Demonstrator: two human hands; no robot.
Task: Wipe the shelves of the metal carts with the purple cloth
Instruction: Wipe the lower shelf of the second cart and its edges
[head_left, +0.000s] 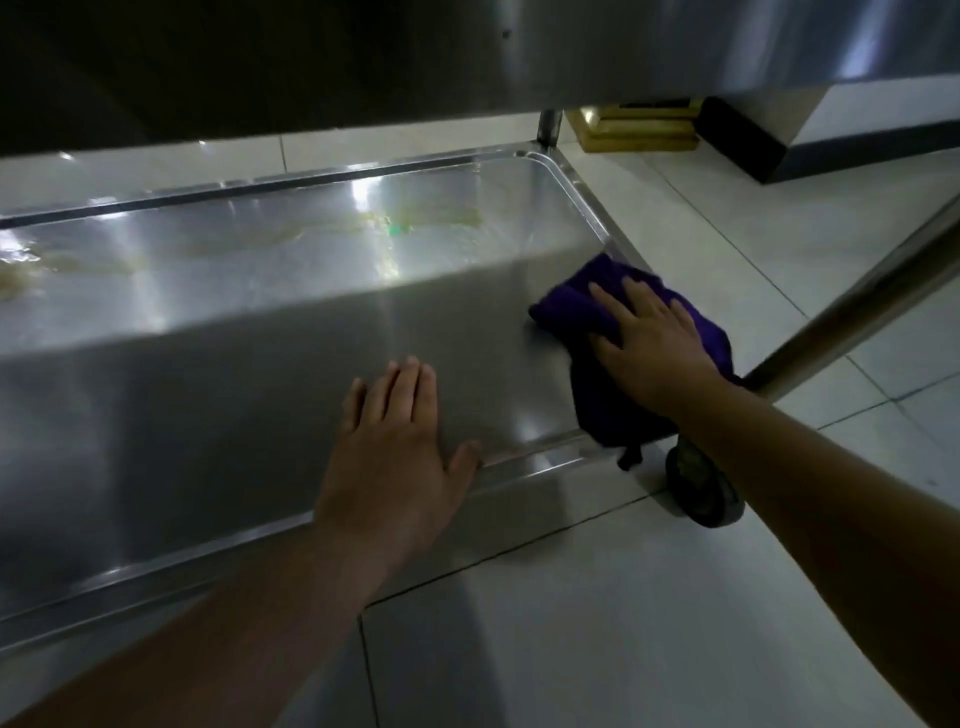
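The bottom shelf (249, 332) of a metal cart fills the left and middle of the view, shiny steel with a raised rim. My right hand (649, 338) lies flat with straight fingers on the purple cloth (566, 306), pressing it on the shelf's right end; part of the cloth hangs over the near right corner. My left hand (400, 441) rests flat on the shelf near its front rim, fingers straight, thumb at the rim, holding nothing.
An upper shelf (467, 52) of the cart overhangs the top of the view. A slanted cart leg (852, 306) and a black caster wheel (701, 483) stand at the right. Yellowish smears (291, 228) mark the shelf's far side. White tiled floor (623, 623) lies around; a dark-based cabinet (831, 135) stands behind.
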